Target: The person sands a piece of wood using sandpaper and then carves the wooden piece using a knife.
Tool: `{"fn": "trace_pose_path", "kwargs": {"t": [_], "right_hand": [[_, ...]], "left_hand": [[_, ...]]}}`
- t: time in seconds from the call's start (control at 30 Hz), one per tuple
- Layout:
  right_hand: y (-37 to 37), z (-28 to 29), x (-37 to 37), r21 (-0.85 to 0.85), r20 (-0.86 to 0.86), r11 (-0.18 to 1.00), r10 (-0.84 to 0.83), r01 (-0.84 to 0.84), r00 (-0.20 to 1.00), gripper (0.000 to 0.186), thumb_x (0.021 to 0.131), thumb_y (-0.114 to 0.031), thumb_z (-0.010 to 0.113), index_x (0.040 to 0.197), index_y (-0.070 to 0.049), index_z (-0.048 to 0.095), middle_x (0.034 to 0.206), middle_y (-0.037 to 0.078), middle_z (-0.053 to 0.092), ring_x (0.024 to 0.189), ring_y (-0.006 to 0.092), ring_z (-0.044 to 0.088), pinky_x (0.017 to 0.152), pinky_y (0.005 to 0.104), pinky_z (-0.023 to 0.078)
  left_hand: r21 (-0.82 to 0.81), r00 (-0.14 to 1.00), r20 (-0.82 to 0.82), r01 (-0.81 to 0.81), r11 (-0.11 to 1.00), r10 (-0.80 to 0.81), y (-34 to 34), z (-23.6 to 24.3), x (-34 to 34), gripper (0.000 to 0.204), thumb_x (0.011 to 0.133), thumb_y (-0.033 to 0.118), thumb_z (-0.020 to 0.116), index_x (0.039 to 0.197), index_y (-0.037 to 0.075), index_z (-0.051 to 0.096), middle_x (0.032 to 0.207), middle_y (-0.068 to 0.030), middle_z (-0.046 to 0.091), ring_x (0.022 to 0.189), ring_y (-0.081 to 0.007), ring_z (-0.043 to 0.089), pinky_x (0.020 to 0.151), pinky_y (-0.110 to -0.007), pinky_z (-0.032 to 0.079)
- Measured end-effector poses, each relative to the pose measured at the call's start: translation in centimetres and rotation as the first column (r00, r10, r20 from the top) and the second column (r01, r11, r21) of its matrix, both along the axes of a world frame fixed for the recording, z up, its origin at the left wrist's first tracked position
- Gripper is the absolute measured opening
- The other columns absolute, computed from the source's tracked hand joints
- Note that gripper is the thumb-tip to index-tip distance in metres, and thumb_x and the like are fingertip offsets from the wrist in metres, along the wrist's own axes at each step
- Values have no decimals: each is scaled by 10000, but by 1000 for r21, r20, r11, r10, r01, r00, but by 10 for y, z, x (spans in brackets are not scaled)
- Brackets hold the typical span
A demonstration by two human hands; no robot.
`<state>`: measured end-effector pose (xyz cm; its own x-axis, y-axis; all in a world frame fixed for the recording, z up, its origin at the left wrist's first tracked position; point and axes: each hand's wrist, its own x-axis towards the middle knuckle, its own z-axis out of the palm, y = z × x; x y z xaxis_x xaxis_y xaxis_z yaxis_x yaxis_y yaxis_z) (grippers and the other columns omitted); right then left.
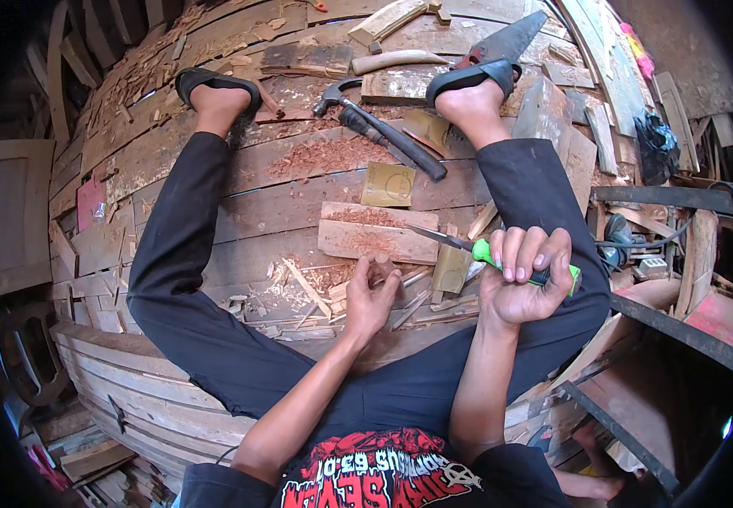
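My right hand (526, 275) is closed round the green and black handle (482, 251) of a tool with a tapered, pointed metal blade (439, 236). The blade points left, over a short flat board (345, 241) with reddish wood dust on it. Close to the board's near edge is my left hand (372, 296), its fingers curled and drawn together. A small brownish thing may be between its fingertips; I cannot make it out. Beyond the board lies a square of yellowish sandpaper (388, 184), and another sandpaper piece (451, 269) is near the blade.
Between my sandalled feet lie a claw hammer (417, 152), a chisel-like tool with a dark handle (362, 124) and wood blocks (396, 87). A handsaw (509, 42) rests by my right foot. Shavings (324, 158) cover the planks. Another person's limb (591, 485) shows at lower right.
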<state>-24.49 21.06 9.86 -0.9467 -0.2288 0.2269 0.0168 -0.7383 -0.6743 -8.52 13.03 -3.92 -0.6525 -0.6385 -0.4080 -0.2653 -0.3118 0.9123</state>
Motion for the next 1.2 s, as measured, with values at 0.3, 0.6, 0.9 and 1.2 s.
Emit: {"fn": "trace_pose_path", "kwargs": {"t": [0.3,0.6,0.9,1.2], "right_hand": [[-18,-7,12,79,-66,995,64,-59,996,271,970,-258,530,773,-113,411,546,-8,412,467,89,364,506,268,327],[-35,-10,37,205,-217,963,218,-173,952,238,921,-216,561,770,-98,421,536,-8,416,435,92,375,486,271,334],[-63,-63,55,475,-129,854,307,-212,943,261,867,-105,627,715,-84,416,539,-3,400,451,109,377,465,271,315],[-74,-61,72,382,-199,889,347,-254,916,268,822,-44,657,725,-87,411,560,12,429,449,109,365,427,277,290]], "left_hand": [[421,992,39,91,903,-118,-33,-4,25,397,991,142,577,1361,22,501,1059,-87,629,869,-145,640,759,-276,533],[730,978,165,-34,683,-129,-48,31,12,254,994,242,392,1159,55,442,806,-42,529,534,-88,448,433,-229,379],[912,965,204,-249,325,166,-45,10,1,287,943,328,247,1017,125,435,702,-8,448,438,-89,336,359,-247,270],[876,933,216,-315,365,288,-61,15,-6,243,949,253,304,918,91,482,710,-36,486,420,-83,347,336,-224,287]]}}
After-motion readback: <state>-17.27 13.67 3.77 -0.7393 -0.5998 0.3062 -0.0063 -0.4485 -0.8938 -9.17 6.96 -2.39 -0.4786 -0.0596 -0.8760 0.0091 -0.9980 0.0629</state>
